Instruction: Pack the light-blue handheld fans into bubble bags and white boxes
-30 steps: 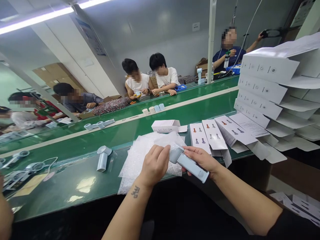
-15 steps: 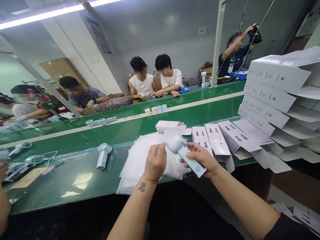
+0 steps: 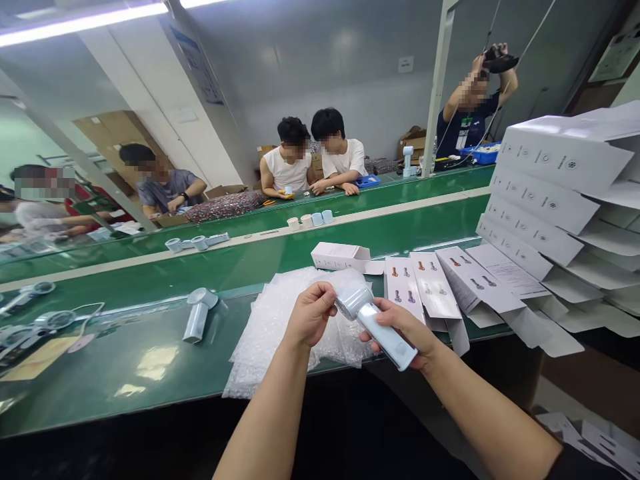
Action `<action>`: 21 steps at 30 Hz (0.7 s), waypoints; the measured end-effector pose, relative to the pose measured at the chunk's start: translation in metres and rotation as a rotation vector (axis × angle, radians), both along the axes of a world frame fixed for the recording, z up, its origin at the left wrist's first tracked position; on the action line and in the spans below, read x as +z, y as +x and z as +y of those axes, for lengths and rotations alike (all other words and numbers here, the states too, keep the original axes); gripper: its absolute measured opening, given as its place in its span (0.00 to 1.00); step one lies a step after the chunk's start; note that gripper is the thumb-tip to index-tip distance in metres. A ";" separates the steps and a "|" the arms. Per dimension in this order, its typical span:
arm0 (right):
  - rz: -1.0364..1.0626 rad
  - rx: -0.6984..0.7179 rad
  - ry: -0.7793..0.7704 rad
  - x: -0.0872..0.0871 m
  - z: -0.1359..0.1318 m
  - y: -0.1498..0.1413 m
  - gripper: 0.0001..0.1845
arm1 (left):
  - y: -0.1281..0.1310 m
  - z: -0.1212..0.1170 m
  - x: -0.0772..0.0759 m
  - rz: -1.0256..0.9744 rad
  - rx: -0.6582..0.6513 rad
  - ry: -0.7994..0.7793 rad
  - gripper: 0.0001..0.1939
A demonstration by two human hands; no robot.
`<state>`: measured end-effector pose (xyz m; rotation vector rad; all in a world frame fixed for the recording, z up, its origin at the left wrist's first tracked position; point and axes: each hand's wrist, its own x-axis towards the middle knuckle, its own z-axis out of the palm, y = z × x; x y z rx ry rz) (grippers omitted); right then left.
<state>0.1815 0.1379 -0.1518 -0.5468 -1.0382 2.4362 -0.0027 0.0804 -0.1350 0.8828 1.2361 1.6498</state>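
Pale-blue handheld fan (image 3: 376,325), centre frame, is held by its handle in the right hand (image 3: 406,331); the round head is pinched by the left hand (image 3: 311,315), w/ fingers closed on it. Bubble-wrap bags (image 3: 280,320) lie directly beneath on the green bench (image 3: 150,373). Step judged: inspection/bagging; next, a bag mouth needs opening.

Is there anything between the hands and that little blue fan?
Nothing visible. The right hand grips the pale blue plastic handheld fan by its handle, and the left hand touches its round head directly.
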 end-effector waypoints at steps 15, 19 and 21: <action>0.014 0.057 0.070 0.005 0.000 -0.005 0.25 | -0.021 -0.006 0.015 0.857 0.019 -0.059 0.10; -0.020 -0.046 0.036 0.009 -0.005 -0.013 0.27 | -0.012 -0.013 0.003 1.415 0.366 -0.019 0.05; -0.042 -0.080 0.026 0.007 -0.008 -0.019 0.29 | -0.005 -0.016 -0.005 1.452 0.437 -0.133 0.06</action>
